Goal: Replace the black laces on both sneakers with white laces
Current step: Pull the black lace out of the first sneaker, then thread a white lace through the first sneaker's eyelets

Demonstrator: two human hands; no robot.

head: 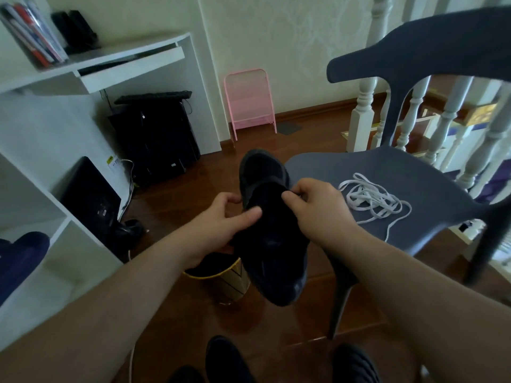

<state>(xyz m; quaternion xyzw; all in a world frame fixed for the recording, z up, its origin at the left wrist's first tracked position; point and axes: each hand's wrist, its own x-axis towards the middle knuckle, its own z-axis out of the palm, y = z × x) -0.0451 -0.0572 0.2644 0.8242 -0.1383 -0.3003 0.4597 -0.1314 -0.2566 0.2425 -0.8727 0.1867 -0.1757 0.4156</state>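
**Kid:** Head view shows lots of stuff! What is the biggest thing?

**Me:** The white desk (91, 62) on my left side. Next comes the gray chair (409, 183) on my right side. It stands on the brown wood floor (177, 322).

**Kid:** What are you holding?

**Me:** 1 black sneaker (272, 244). I hold it up in the air in front of me, above the floor and just left of the chair seat.

**Kid:** What is your left hand (221, 225) doing?

**Me:** It holds the side of the sneaker. My thumb presses on the top of it.

**Kid:** And your right hand (315, 208)?

**Me:** Its fingers are curled and pinch something at the top of the sneaker. It is all so dark that I cannot tell if that is a lace.

**Kid:** Where are the white laces (373, 200)?

**Me:** They lie in a loose tangle on the chair seat, close to my right hand. 1 end hangs over the front edge.

**Kid:** What is under the sneaker?

**Me:** A little yellow bin (221, 283) on the floor.
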